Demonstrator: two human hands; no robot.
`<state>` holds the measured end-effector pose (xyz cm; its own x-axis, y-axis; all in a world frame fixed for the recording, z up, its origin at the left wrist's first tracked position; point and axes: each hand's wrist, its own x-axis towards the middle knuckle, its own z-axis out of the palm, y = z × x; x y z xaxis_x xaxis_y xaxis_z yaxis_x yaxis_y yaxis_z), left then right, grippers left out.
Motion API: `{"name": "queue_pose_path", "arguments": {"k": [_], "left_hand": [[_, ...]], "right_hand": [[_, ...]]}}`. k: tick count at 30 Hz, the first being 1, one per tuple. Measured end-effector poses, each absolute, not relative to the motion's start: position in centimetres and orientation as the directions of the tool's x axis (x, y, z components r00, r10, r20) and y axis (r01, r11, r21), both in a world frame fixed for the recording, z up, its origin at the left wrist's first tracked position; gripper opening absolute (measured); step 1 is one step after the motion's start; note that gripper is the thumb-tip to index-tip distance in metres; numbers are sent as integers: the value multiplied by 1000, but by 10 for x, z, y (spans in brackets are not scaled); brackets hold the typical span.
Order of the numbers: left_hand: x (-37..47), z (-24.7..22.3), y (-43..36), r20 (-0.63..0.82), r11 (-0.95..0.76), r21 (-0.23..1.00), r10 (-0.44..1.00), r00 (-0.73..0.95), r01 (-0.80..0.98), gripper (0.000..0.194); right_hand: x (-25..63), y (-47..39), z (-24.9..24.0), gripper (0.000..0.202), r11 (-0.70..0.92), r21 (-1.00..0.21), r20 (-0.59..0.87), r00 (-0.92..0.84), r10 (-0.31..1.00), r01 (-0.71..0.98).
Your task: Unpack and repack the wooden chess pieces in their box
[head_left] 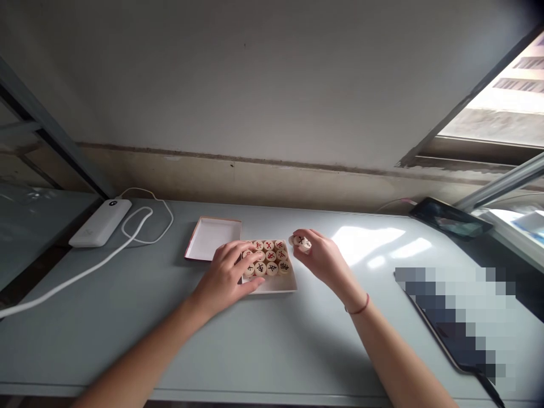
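A shallow open box (276,286) on the grey table holds rows of round chess pieces (272,268) with red and dark characters. Its front strip shows bare white bottom. My left hand (232,272) lies over the box's left side, fingers apart, fingertips on or just above the pieces. To the right of the box, my right hand (318,255) is closed round a few round pieces (301,241), held between thumb and fingers. Behind my left hand sits the white box lid (215,238), inside facing up.
A white power bank (101,222) with a white cable (93,266) is at the left. A dark phone (453,218) lies at the back right. Nearer, a partly pixelated dark device (450,328) rests at the right. A wall (255,181) borders the table's back.
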<state>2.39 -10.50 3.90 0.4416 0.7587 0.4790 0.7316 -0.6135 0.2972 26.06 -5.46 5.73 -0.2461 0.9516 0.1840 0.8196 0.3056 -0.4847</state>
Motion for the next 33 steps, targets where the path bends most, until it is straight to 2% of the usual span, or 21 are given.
{"name": "queue_pose_path", "arguments": {"k": [2,4,6,8,13,21,24,26,31,33], "left_hand": [[28,39,-108,507,-614,319,754,418,722,34],[32,37,-111,527,-625,340,746,408,703,37],[34,35,-113,537,-640,356,736,411,681,36],[34,34,-114,535,-655,377,731,423,655,32],[27,42,-111,424,-652,454,757,497,607,20],[21,49,-109,273,-660,399,748,605,636,12],[20,50,-108,248,-658,400,748,616,638,7],[18,50,-108,228,-655,393,749,622,645,2],[16,49,-108,174,-648,326,757,630,689,17],[15,49,-108,161,-650,318,754,637,690,17]], "right_hand": [[252,-68,62,21,301,-655,134,-285,949,693],[242,-81,64,22,225,-809,14,-366,931,543],[234,-91,64,24,117,-901,-87,-438,895,419],[230,-96,61,26,42,-935,-141,-477,867,351],[235,-94,56,34,-4,-941,-175,-479,860,338],[252,-89,53,44,27,-931,-135,-412,901,365],[250,-92,54,39,105,-899,-101,-436,894,424],[246,-95,55,32,200,-865,-29,-442,896,461],[235,-105,54,16,365,-738,89,-454,886,568],[232,-108,51,10,418,-689,122,-474,872,592]]}}
